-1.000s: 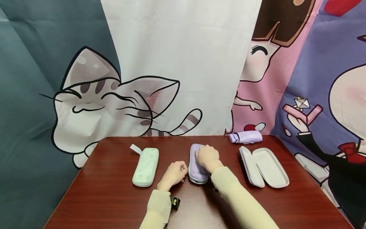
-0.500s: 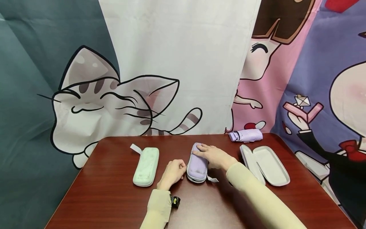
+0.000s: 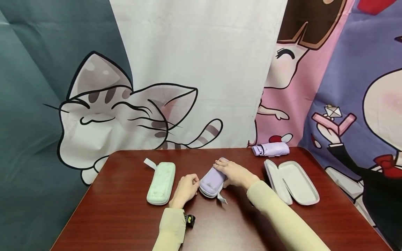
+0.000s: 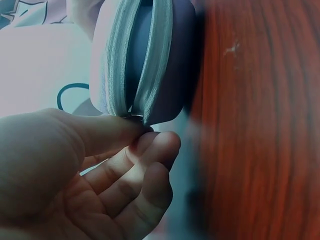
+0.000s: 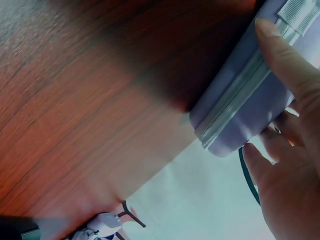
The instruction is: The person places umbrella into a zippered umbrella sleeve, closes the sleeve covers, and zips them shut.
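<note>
A purple zippered case (image 3: 211,183) lies slanted on the table between my hands, a pale fabric tab (image 3: 221,198) hanging from its right side. With thumb and fingertips my left hand (image 3: 184,188) pinches the small zipper pull (image 4: 147,129) at the case's near left corner. Above it in the left wrist view, the pale zipper tape (image 4: 117,65) is parted, with a dark gap between its edges. My right hand (image 3: 237,173) grips the far end of the case. Its thumb (image 5: 280,47) presses along the side by the zipper and the fingers lie over the top.
A mint green case (image 3: 161,183) with a white tab lies to the left on the brown table (image 3: 106,209). Over on the right, another case (image 3: 298,183) lies spread with its pale inside showing. Behind it is a folded purple umbrella (image 3: 271,149) near the far edge.
The purple case has turned so its near end points further left, toward me. My right hand has opened from a curled hold on its top to grip its right side; my left hand shifted slightly left.
</note>
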The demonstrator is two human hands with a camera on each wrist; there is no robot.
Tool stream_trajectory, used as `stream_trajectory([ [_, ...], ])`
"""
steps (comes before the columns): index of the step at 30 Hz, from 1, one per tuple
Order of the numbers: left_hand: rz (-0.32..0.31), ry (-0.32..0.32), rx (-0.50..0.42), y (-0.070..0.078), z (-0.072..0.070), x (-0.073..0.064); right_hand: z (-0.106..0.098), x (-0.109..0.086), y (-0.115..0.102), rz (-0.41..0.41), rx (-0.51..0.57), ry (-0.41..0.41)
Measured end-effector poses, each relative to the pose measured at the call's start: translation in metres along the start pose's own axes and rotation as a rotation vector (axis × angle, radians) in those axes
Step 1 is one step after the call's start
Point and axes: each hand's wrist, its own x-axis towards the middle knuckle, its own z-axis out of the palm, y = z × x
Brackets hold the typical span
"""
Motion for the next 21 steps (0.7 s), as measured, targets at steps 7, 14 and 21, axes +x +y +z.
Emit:
stream_trajectory([
  [7, 0.001, 0.029, 0.014, -0.004, -0.006, -0.003, 0.001, 0.005, -0.008, 0.076, -0.077, 0.027],
  [14, -0.037, 0.03, 0.018, -0.009, -0.01, -0.002, 0.0, 0.013, -0.02, 0.188, -0.201, 0.036],
  [21, -0.053, 0.056, 0.038, -0.011, -0.012, -0.002, 0.002, 0.019, -0.033, 0.289, -0.303, 0.052],
])
